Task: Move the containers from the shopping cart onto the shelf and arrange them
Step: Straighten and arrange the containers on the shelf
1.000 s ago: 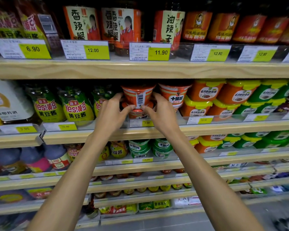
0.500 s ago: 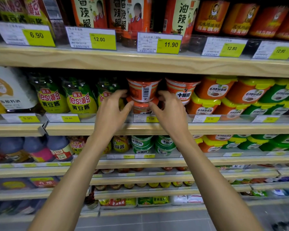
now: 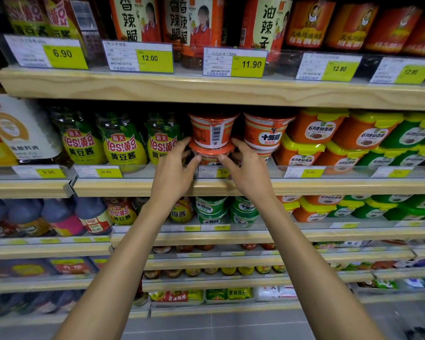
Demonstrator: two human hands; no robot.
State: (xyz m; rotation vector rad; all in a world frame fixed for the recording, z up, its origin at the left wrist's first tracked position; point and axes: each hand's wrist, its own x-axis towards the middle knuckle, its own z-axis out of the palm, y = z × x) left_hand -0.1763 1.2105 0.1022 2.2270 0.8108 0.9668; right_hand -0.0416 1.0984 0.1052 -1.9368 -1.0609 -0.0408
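Observation:
Two orange sauce tubs stand stacked on the middle shelf [image 3: 123,188]. The upper orange tub [image 3: 212,130] shows its barcode, and the lower orange tub [image 3: 209,156] sits behind the clear shelf rail. My left hand [image 3: 176,171] curls round the lower tub's left side with its thumb on the front rim. From the other side my right hand [image 3: 247,171] holds the same tub, thumb at the front. A second stack of orange tubs [image 3: 265,133] stands just to the right. The shopping cart is out of view.
Green-and-yellow soybean paste jars [image 3: 124,146] crowd the left of the stack. Orange and green lidded boxes [image 3: 317,133] fill the right. The upper shelf [image 3: 206,90] hangs close above the tubs. Price tags [image 3: 247,63] line the shelf fronts. Lower shelves hold more jars.
Both hands have stayed on the stacked tubs and slid slightly down, from the joint between the tubs to the lower one. The view has tilted a little lower.

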